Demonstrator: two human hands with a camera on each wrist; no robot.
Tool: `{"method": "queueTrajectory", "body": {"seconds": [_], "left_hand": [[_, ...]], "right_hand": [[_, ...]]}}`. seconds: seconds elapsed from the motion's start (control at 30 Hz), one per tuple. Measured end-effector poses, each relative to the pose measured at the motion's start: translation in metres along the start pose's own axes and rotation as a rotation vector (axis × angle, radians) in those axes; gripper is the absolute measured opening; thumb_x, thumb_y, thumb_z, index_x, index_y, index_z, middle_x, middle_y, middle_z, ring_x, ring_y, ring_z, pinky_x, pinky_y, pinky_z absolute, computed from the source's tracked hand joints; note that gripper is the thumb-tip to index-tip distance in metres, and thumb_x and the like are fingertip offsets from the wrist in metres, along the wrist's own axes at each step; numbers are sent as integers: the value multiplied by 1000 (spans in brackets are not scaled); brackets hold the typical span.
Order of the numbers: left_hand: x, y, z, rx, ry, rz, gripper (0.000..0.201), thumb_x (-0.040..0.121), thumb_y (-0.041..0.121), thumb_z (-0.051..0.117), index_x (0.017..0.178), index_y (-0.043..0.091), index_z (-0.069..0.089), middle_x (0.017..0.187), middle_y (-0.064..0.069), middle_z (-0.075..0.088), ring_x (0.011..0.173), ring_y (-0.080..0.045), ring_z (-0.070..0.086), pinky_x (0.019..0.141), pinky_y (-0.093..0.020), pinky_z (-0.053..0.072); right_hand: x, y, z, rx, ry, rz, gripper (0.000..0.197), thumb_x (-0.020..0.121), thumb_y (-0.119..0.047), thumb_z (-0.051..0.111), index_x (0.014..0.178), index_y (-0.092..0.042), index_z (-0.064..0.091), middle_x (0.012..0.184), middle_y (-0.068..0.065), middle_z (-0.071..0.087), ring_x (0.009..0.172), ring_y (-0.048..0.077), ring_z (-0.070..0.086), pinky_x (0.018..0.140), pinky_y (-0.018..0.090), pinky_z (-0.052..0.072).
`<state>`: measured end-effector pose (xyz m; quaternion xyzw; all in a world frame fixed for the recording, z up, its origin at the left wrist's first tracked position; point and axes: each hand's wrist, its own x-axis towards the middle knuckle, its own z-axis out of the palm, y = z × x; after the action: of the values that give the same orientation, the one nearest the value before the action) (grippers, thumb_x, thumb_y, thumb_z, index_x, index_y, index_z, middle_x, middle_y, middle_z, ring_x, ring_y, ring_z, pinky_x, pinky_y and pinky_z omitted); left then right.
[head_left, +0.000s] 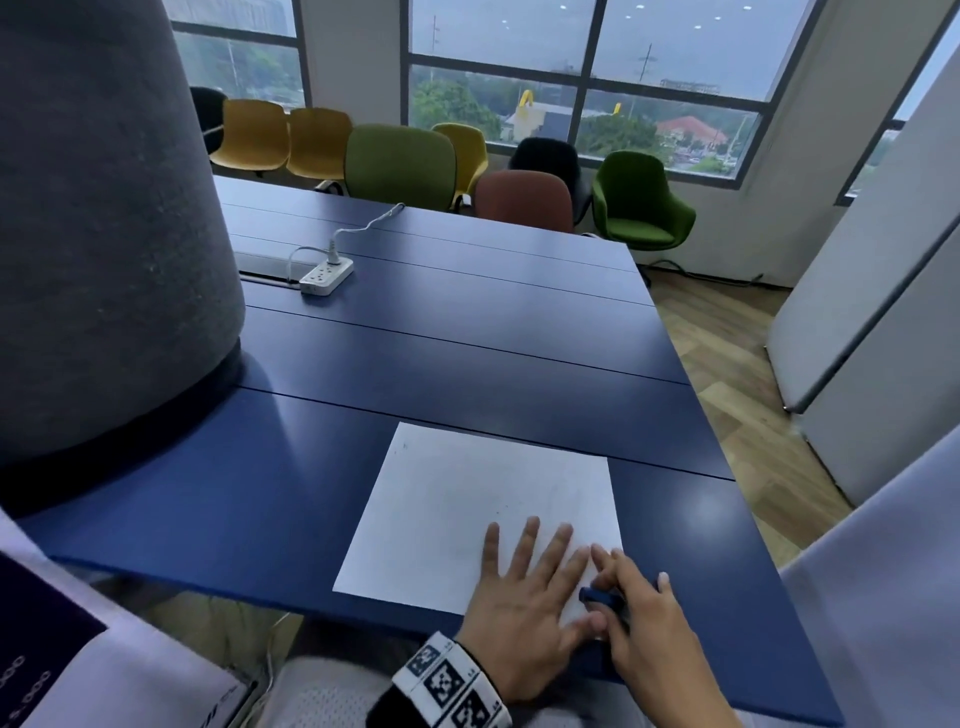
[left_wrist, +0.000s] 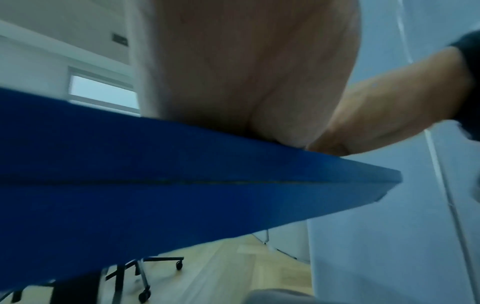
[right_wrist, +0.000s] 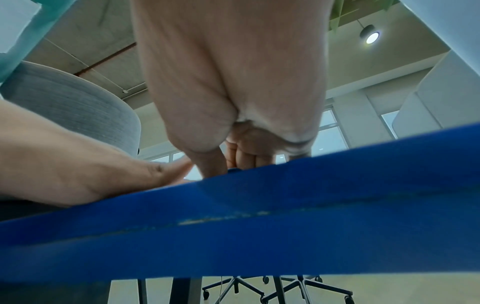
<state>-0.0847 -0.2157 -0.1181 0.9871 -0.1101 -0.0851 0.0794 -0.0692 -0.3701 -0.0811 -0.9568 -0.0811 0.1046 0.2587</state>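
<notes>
A white sheet of paper (head_left: 467, 519) lies at the near edge of the blue bench (head_left: 467, 338), toward its near right corner. The left hand (head_left: 519, 608) presses flat on the sheet, fingers straight and spread. The right hand (head_left: 644, 623), just beside it, pinches a small dark-blue object (head_left: 602, 598) too hidden to identify. Both hands cover the sheet's near right corner. A grey column (head_left: 104, 208) stands at the bench's left edge. A power strip (head_left: 326, 275) lies farther back, well apart, and chairs (head_left: 400, 166) line the far edge. Only the head view shows the sheet. The wrist views, from below the near edge, show chair bases (right_wrist: 233, 288) and a ceiling lamp (right_wrist: 371, 37).
</notes>
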Motion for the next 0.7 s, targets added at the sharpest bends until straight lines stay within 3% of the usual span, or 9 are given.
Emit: {"method": "queueTrajectory", "body": {"seconds": [0.07,0.13,0.23,0.3,0.37,0.43,0.53,0.6,0.7], "left_hand": [[-4,-18,-10,-39,-9,-61,81,92,72,-4,153,28,29,162,3,20,148,-25,21,114,-56,1],[-5,-38,-18,-61,-47,-140,103,59,77,-39,148,28,-21,155,8,-30,145,-21,-25,112,-52,-23],[-8,-59,-31,-117,-52,-413,119,33,74,-51,137,16,-34,144,-1,-43,140,-23,-36,108,-54,-25],[-6,-53,-28,-109,1,-433,115,51,75,-43,144,10,-24,150,-10,-35,143,-26,-32,111,-56,-21],[-3,-28,-16,-37,15,-247,95,88,71,-13,154,12,24,162,-13,11,150,-28,1,115,-58,6],[1,0,3,55,1,-57,76,99,63,8,138,20,57,149,-4,47,142,-24,33,104,-54,23],[-6,3,0,21,-5,-19,71,100,63,13,136,23,58,145,2,51,135,-22,47,106,-52,20],[-11,-19,-12,-22,20,-96,77,96,68,3,153,22,26,163,0,17,149,-24,17,115,-52,-2],[-11,-54,-27,-55,-124,-344,94,72,75,-23,146,16,-29,151,-2,-41,141,-22,-34,114,-51,-23]], "right_hand": [[-2,0,2,47,30,-45,23,96,-28,54,117,-33,48,137,-36,36,146,22,21,116,39,22],[-3,1,3,80,60,-70,14,95,-26,56,107,-30,49,137,-32,42,143,17,29,119,36,14],[-1,2,4,96,65,-57,16,94,-27,57,108,-29,49,138,-25,49,143,18,30,121,42,11],[0,4,5,98,64,-44,17,94,-26,58,108,-29,49,136,-23,52,142,18,32,122,43,10],[0,2,3,81,53,-25,26,95,-25,56,120,-27,51,136,-23,51,143,22,29,122,41,10],[-1,-1,-1,71,48,-14,45,97,-23,54,140,-30,41,139,-21,48,145,24,23,121,40,13],[1,2,0,68,49,-26,48,96,-20,54,141,-31,40,136,-23,47,144,21,24,121,39,9],[2,6,3,100,58,-78,28,94,-20,58,121,-26,54,127,-34,45,143,11,30,122,40,3],[4,10,8,124,51,-91,20,93,-21,59,108,-33,52,126,-34,47,142,6,30,122,42,-1]]}}
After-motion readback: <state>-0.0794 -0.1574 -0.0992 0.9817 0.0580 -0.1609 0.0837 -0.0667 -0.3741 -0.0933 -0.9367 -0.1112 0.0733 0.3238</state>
